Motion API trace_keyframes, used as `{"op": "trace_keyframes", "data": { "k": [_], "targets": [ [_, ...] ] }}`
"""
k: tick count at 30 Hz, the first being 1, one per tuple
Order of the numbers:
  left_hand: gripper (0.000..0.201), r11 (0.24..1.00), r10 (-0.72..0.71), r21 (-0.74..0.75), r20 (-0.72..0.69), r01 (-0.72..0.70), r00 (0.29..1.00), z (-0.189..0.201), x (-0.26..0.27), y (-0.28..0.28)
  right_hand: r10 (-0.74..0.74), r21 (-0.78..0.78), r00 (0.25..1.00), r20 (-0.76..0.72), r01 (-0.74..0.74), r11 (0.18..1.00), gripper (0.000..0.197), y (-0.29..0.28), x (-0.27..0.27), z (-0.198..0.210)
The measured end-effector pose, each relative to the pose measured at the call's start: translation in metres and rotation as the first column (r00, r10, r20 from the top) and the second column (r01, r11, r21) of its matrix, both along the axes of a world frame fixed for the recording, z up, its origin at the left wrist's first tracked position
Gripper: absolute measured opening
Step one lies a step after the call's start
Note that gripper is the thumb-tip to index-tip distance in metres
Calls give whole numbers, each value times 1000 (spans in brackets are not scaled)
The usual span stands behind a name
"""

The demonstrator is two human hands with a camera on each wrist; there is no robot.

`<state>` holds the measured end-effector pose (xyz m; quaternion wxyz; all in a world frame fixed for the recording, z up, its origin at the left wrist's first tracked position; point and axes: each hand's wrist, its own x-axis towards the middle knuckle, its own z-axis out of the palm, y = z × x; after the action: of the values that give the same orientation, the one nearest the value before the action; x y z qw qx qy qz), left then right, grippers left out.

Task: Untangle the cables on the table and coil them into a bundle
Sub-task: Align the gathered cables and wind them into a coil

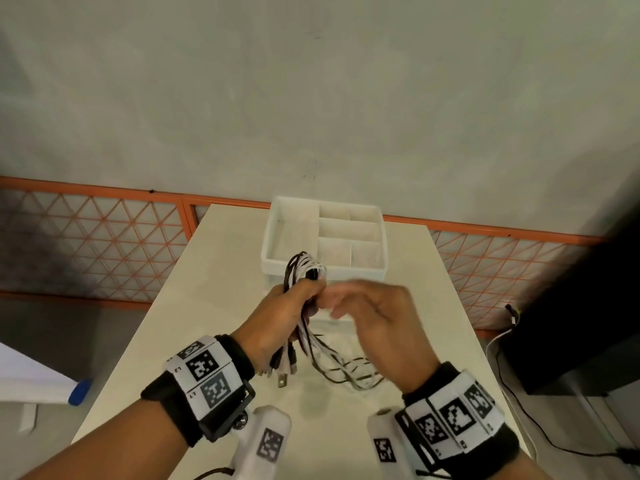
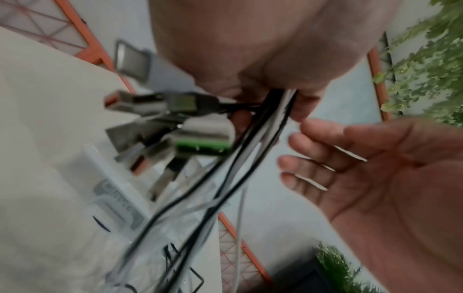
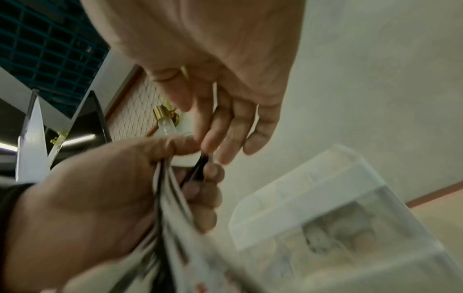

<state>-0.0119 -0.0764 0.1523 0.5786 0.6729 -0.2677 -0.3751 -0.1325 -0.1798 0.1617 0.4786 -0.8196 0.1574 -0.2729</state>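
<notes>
My left hand (image 1: 294, 306) grips a bundle of black and white cables (image 1: 304, 268) above the table (image 1: 194, 306). A coiled loop sticks up past the fist, and several USB plugs (image 1: 287, 367) hang below it. Loose cable tails (image 1: 349, 372) trail onto the table under my right wrist. My right hand (image 1: 367, 306) hovers just right of the fist, fingers relaxed and straight, holding nothing. In the left wrist view the cable strands (image 2: 265, 126) run out of the fist beside the plugs (image 2: 160, 123), with the right hand's palm (image 2: 371, 174) facing them. The right wrist view shows the fingertips (image 3: 225, 146) nearly touching the fist (image 3: 100, 198).
A white divided organizer box (image 1: 325, 237) stands at the table's far end, just behind the hands. An orange mesh fence (image 1: 104, 237) runs behind the table. A dark cabinet (image 1: 588, 306) with cords on the floor stands to the right.
</notes>
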Motion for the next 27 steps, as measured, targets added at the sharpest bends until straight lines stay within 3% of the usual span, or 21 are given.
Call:
{"op": "trace_keyframes", "data": {
  "k": [2,4,6,8,11,19,23,26,27],
  "targets": [
    [25,998,-64,25,81,62,995,3,1,2,-92,-131,995,43,97,987,43,-9,1,13],
    [20,992,-124,38,88,121,988,6,-1,2,8,-289,1000,-6,-9,957,63,-10,7,23],
    [17,986,-166,28,88,164,982,9,-3,0,125,-359,990,-65,-140,923,56,-9,12,25],
    [28,979,-204,30,107,202,973,8,-2,-1,110,-377,992,-68,-128,917,40,-10,15,25],
    [52,973,-229,63,156,222,961,7,-1,1,67,-282,996,-67,-83,956,24,-13,13,26],
    [54,967,-250,119,319,223,914,8,-2,0,-26,-263,998,-51,12,965,22,-9,14,27],
    [49,974,-226,55,367,221,902,5,0,0,-60,-183,998,-7,58,981,30,-5,12,32],
    [28,995,-78,-37,345,96,935,5,6,-1,-38,-39,999,-23,37,999,33,-7,15,25],
    [28,995,-22,-82,311,49,950,6,9,-1,15,36,998,-54,-13,999,45,-10,16,20]
  ]
}}
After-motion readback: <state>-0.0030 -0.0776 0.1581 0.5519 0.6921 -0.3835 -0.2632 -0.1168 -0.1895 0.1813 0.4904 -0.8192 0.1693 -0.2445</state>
